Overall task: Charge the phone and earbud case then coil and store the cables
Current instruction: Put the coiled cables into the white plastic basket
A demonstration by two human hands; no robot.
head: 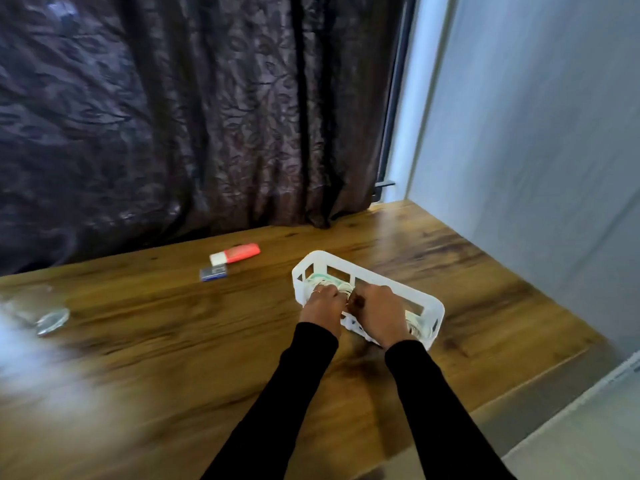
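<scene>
Both my hands are down in the white basket on the desk, left hand and right hand each with a curled grip on the coiled white cable inside. Another coil sits at the basket's near end. Pretty blurry though.

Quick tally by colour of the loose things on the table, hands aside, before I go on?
White: 2, the basket and the coiled cable at its right end
Red and white: 1, the oblong case
Blue: 1, the small flat box
Clear: 1, the blurred glass thing
Total: 5
</scene>
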